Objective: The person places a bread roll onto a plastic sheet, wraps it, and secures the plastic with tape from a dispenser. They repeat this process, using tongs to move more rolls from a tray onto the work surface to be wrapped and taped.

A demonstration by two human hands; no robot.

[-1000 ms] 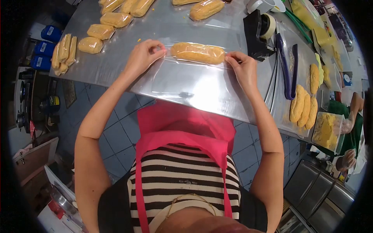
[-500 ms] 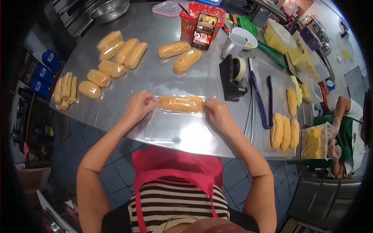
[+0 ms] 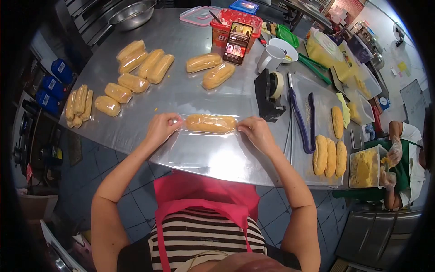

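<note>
A bread roll [image 3: 211, 123] in clear plastic film lies near the front of the metal table [image 3: 181, 97]. At its left end my left hand [image 3: 162, 128] pinches the film between thumb and fingers. My right hand [image 3: 256, 131] has its fingers closed on the film at the roll's right end. Below the roll, a clear sheet [image 3: 199, 152] lies flat on the table. Two wrapped rolls [image 3: 218, 75] rest farther back, beneath a phone [image 3: 238, 43] leaning on a red tub [image 3: 222, 31].
More wrapped rolls [image 3: 132, 82] lie at the left. A tape dispenser [image 3: 270, 97], purple tongs [image 3: 299, 118] and unwrapped rolls [image 3: 320, 155] are on the right. Beyond them, a gloved co-worker [image 3: 410, 147] handles yellow filling in a tub [image 3: 364, 168]. A mug [image 3: 270, 58] stands behind the dispenser.
The view has shifted slightly. My hands still hold the film at both ends of the roll. The co-worker's upper gloved hand has risen from the yellow filling.
</note>
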